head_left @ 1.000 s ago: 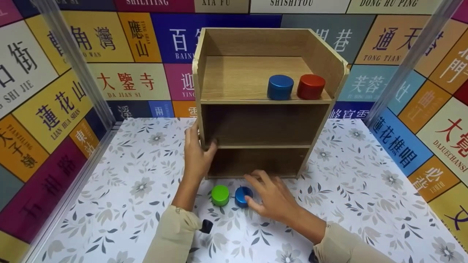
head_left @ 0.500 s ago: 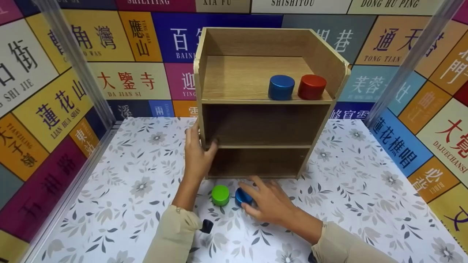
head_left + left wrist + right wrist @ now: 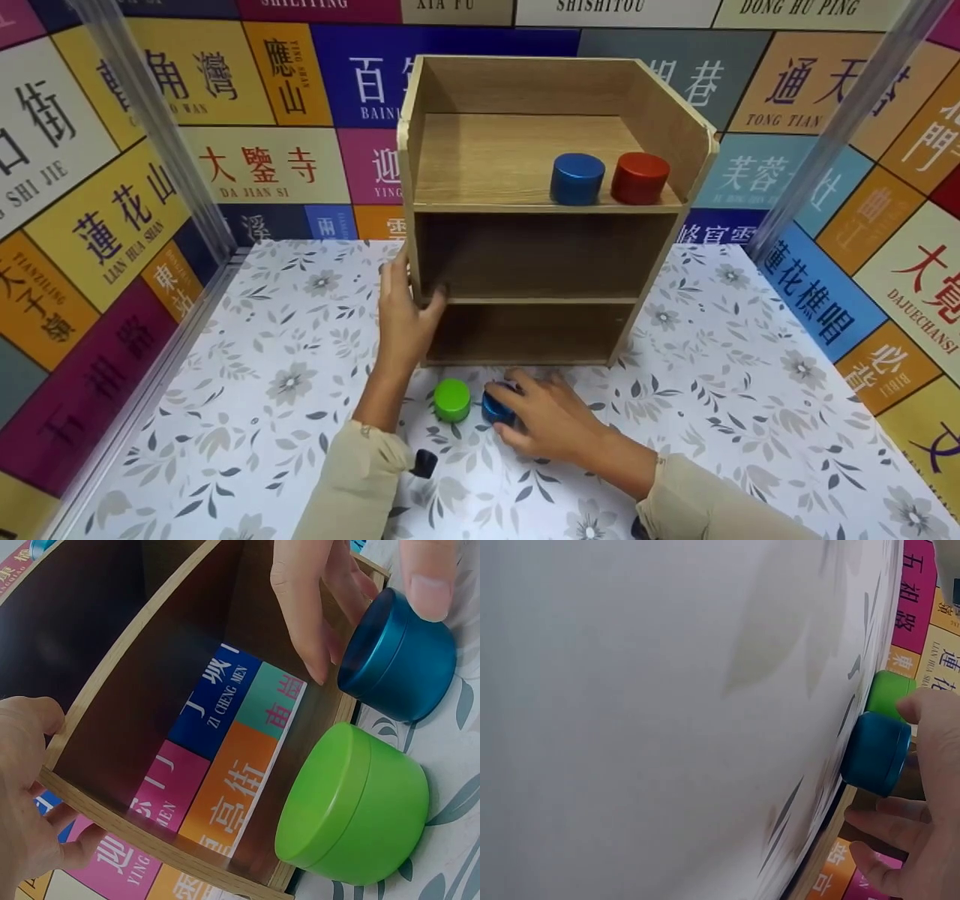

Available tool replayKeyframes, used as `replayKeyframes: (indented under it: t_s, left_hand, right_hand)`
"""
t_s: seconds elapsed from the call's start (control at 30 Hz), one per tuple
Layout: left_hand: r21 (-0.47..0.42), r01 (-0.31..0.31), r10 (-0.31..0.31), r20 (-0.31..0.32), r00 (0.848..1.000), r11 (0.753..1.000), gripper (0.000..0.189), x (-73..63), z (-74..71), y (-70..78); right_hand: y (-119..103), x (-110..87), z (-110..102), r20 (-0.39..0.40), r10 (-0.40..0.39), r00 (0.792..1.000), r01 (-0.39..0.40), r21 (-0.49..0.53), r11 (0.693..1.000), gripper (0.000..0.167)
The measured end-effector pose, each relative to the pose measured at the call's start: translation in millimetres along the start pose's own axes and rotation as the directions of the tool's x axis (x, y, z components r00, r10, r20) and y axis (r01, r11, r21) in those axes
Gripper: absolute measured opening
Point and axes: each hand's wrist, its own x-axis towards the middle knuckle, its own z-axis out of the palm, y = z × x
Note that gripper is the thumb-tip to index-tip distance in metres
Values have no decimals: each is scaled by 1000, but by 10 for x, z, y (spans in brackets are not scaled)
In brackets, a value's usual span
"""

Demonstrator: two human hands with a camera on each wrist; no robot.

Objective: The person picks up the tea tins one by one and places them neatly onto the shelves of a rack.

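My left hand (image 3: 405, 315) holds the left side panel of a small wooden shelf unit (image 3: 544, 210), its thumb inside the front edge and fingers outside. In the left wrist view that hand (image 3: 34, 780) shows at the board's edge. A blue metallic tin (image 3: 495, 409) rests on the table before the shelf. Around it reaches my right hand (image 3: 559, 420), index finger over its top and thumb at its near side. The right wrist view shows the blue tin (image 3: 876, 754) between thumb and spread fingers, with a gap to the fingers. Just left stands a green tin (image 3: 452, 401).
On the shelf's top board another blue tin (image 3: 577, 180) and a red tin (image 3: 640, 178) stand at the right, near the front edge. The table has a white floral cover (image 3: 262, 420). Walls with coloured lettered panels (image 3: 270, 166) enclose the back and sides.
My right hand has lowered and shifted slightly left, its fingers coming closer around the blue tin. The left hand stays at the shelf's side, and the tins stand where they were.
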Motion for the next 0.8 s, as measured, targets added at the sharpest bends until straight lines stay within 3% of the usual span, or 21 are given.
replayKeyframes:
  t_s: [0.8]
  left_hand:
    - [-10, -1, 1, 3, 1000, 1000, 73, 11, -3, 3]
  right_hand:
    - [-12, 2, 18, 45, 2, 999, -2, -11, 1000, 50]
